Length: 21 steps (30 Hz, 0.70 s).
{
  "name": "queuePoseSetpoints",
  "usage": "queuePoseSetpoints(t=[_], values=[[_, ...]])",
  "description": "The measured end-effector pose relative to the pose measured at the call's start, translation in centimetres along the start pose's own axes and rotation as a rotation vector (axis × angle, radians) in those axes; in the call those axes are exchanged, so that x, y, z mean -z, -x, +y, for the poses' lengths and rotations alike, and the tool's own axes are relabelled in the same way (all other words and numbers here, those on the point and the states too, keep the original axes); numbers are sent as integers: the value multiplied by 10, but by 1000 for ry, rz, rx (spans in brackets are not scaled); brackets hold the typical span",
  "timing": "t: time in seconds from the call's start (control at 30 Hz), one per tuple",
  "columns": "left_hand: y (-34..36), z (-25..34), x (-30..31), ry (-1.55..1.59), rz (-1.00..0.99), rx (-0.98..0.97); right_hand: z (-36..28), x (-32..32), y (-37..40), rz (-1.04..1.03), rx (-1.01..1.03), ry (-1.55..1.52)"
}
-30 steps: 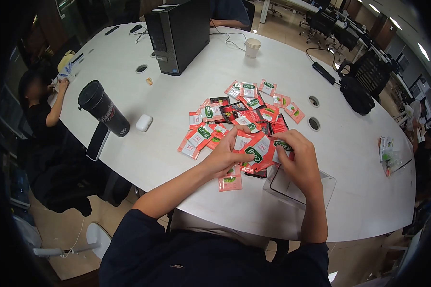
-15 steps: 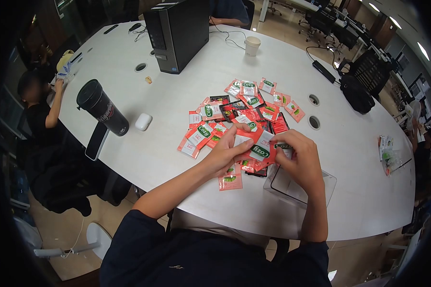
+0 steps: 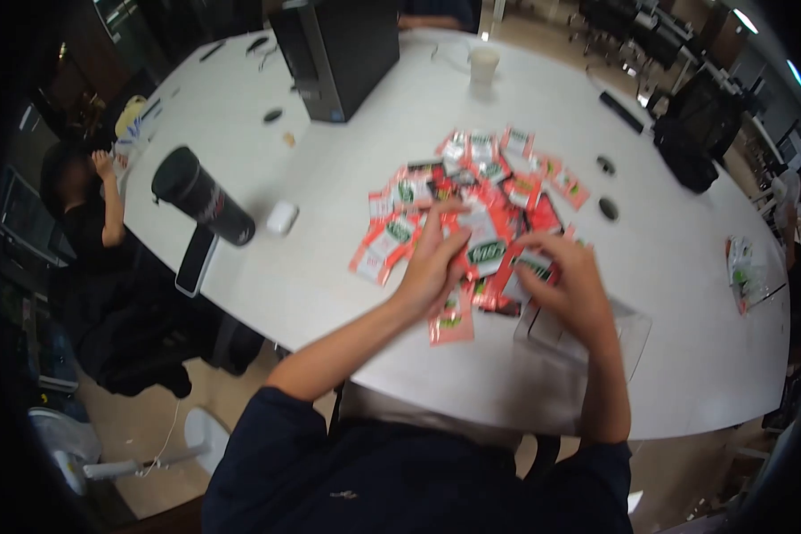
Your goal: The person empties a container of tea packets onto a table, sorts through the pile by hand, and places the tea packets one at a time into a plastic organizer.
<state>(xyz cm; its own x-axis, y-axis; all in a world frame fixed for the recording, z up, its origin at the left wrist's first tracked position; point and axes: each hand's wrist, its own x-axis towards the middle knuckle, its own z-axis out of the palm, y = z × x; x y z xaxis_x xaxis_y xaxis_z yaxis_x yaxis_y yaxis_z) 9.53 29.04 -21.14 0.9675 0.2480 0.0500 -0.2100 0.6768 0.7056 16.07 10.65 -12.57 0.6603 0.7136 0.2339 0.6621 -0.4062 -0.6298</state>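
Observation:
My left hand (image 3: 430, 271) pinches a pink-and-white Cozy sachet (image 3: 487, 256) between thumb and fingers, above a loose pile of sachets (image 3: 407, 191). To its right, the curled fingers of my right hand (image 3: 571, 283) close on another sachet (image 3: 534, 262) with a green label; motion blur softens the grip. The pile is mostly pink, with some red-and-black packets among it. Beneath my right wrist stands a clear plastic box (image 3: 634, 343), partly hidden by the forearm.
Left of the pile are a white earbud case (image 3: 282, 217), a black tumbler (image 3: 203, 198) and a phone (image 3: 196, 260). A computer tower (image 3: 347, 62) and a paper cup (image 3: 483, 65) stand farther back. Another person (image 3: 84, 200) sits at the left; a black bag (image 3: 685, 160) lies right.
The view has shifted, so the tabletop things appear farther right. My right hand has drawn slightly away from the sachet in my left hand, with another sachet at its fingers.

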Motion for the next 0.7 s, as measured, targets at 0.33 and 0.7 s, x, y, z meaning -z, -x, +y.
queuePoseSetpoints(t=[0.33,0.7], values=[[7,12,-7,19,-131,135,-8,3,-4,173,-23,-49],[1,0,-2,-249,-147,63,-7,-2,-8,226,129,-9]])
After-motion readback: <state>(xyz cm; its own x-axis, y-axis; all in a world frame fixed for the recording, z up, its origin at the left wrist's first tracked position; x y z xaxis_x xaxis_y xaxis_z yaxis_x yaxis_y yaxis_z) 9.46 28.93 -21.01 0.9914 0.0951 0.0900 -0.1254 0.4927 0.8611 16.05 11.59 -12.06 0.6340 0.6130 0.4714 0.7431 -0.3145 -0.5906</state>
